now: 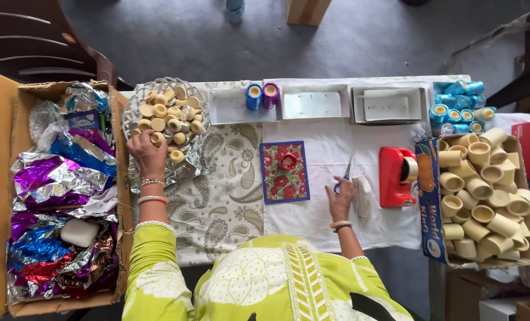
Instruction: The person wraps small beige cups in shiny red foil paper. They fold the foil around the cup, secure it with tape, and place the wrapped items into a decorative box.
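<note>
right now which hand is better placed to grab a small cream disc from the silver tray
Left. The left hand already touches the cream discs in the silver tray; the right hand holds scissors.

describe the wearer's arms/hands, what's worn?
Both arms wear lime-green sleeves with a white floral print and white lace cuffs. The left hand has pink and beaded bangles on its wrist; the right hand has a thin bangle and a dark band. No gloves.

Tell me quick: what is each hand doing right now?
Left hand: closed on a cream disc at the wire basket.
Right hand: closed on blue-handled scissors.
</note>
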